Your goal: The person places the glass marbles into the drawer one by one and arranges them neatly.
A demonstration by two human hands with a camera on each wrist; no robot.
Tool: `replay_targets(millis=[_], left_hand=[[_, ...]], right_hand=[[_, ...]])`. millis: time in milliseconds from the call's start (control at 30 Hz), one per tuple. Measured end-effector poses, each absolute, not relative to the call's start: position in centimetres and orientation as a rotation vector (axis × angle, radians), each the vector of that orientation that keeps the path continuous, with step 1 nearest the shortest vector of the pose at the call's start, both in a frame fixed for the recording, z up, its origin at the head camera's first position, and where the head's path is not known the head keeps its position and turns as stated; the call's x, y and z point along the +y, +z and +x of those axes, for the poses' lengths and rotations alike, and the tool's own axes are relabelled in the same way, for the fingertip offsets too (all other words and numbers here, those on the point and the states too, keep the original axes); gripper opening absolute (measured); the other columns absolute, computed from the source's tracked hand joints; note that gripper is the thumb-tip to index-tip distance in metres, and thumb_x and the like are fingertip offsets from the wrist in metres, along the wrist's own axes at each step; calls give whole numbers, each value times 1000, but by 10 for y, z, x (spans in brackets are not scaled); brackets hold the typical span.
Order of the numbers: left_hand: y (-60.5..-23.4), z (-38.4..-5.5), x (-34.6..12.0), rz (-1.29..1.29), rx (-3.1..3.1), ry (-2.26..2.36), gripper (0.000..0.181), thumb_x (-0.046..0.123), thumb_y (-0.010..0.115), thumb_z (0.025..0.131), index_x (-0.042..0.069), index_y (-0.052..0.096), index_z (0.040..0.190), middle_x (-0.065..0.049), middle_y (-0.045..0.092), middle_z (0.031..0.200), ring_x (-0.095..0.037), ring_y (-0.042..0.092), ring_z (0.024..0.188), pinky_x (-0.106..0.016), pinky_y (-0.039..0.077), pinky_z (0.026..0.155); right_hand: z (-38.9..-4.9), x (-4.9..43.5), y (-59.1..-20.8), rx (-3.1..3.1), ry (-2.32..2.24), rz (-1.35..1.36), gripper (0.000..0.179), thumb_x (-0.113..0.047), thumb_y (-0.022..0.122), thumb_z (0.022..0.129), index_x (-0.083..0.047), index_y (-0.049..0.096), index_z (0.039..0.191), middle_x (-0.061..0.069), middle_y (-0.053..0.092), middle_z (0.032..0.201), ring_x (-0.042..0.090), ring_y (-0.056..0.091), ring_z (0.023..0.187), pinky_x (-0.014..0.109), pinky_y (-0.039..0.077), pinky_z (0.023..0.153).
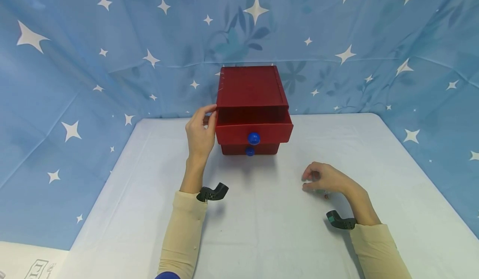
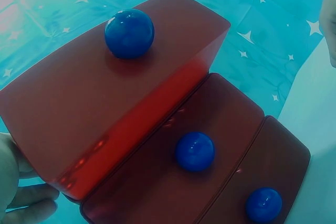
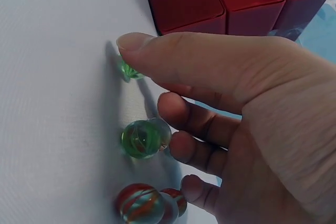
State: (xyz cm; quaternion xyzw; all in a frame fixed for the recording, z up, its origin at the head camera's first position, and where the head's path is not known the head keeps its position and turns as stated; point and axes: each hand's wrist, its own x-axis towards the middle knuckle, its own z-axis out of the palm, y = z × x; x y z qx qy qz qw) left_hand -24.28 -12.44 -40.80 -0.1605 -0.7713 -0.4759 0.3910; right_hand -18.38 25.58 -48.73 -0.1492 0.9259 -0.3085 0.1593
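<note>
A small red drawer cabinet (image 1: 248, 85) stands at the back of the table. Its top drawer (image 1: 239, 133) is pulled out and bears a blue knob (image 2: 129, 33); two lower drawers are closed. My left hand (image 1: 200, 135) rests its fingertips against the cabinet's left side, beside the pulled-out drawer. To the front right, my right hand (image 1: 324, 177) hovers low over several glass marbles, thumb and fingers bent and apart. A green marble (image 3: 131, 72) is partly hidden behind the thumb. Below it lie another green marble (image 3: 140, 139) and a red-striped marble (image 3: 140, 203), close to the fingertips.
A white cloth (image 1: 254, 220) covers the table. Behind and around it hangs a blue star-patterned cloth (image 1: 168, 33). Printed white material (image 1: 30, 260) shows at the lower left corner, and the rim of a blue round thing (image 1: 167, 275) at the bottom edge.
</note>
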Motion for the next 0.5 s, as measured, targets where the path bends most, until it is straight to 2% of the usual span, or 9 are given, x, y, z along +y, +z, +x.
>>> replay_targets(millis=[500], left_hand=[[-408,-244,-124,-402,-1946,-1219,22,11,62,99,2,70,117,-13,73,111,-25,72,79,-36,62,79]], right_hand=[[-184,256,-488,2642,-866,-406,21,-23,79,84,-12,68,97,1,64,92,19,53,88,31,48,75]])
